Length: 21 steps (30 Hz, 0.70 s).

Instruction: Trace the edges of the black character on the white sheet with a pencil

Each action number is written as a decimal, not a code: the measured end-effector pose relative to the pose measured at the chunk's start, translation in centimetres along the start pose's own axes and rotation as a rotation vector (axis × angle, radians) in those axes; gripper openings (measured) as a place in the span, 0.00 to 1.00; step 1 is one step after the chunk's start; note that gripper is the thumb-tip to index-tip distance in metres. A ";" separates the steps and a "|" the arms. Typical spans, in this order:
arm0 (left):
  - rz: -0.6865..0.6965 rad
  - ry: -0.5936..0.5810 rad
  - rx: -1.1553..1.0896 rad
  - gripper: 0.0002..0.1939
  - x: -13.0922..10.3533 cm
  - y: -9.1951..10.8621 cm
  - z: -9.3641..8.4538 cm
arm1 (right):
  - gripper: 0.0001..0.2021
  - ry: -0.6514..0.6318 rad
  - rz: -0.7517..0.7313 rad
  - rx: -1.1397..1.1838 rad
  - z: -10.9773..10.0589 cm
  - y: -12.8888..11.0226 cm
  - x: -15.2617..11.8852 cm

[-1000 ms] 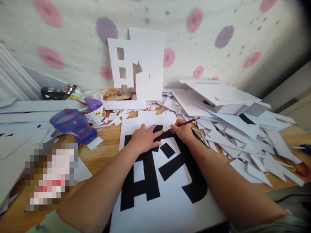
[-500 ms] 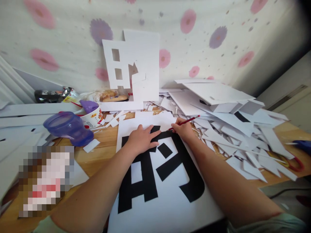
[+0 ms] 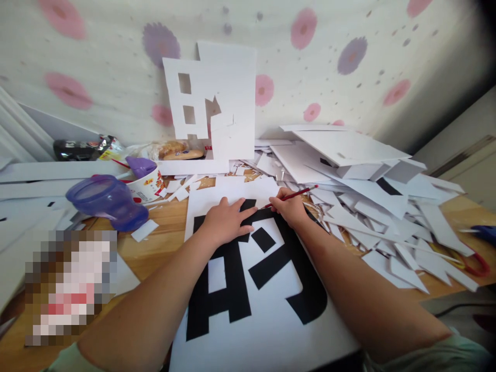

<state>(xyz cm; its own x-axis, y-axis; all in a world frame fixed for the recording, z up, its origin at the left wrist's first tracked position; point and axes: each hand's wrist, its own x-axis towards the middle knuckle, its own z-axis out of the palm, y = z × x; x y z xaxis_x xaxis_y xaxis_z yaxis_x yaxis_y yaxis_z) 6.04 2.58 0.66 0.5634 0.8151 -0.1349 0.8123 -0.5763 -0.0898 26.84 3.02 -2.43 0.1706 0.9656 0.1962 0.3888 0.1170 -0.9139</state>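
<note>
Both hands meet around the middle of the frame: the left hand lies flat with its fingers spread, pressing on the upper part of a black character shape, while the right hand pinches a slim red pencil, its tip close to the shape's top edge and near the left fingertips. Beneath them, the black shape rests on a white board that runs from the centre to the bottom of the frame over a wooden tabletop. At centre left, a translucent purple cup leans beside a small piece of white board, with a printed paper cup just behind it. A white cut-out panel with square holes stands at upper centre, before a flower-patterned cloth. Right of centre, white boards are stacked above a heap of white scraps; a red loop handle pokes out at lower right. At lower left, one patch is pixelated beyond telling.
</note>
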 end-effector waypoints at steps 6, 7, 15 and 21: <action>0.003 0.006 0.013 0.29 0.1 -0.1 0.2 | 0.09 0.002 -0.002 -0.046 0.2 -0.2 0.1; 0.003 0.007 0.016 0.29 0.1 -0.1 0.2 | 0.09 0.006 0.000 -0.049 0.2 -0.2 0.1; 0.010 0.032 0.043 0.29 0.0 -0.2 0.6 | 0.09 0.047 0.019 -0.060 -0.2 -0.2 0.2; 0.007 0.028 0.042 0.29 0.1 -0.3 0.7 | 0.08 0.062 0.043 -0.076 -0.8 -0.2 0.3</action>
<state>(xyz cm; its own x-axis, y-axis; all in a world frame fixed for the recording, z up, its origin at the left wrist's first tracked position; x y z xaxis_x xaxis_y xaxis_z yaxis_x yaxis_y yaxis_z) 5.75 2.77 0.03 0.5732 0.8122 -0.1085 0.8018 -0.5832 -0.1305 27.53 3.14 -1.94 0.2434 0.9528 0.1815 0.4469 0.0559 -0.8928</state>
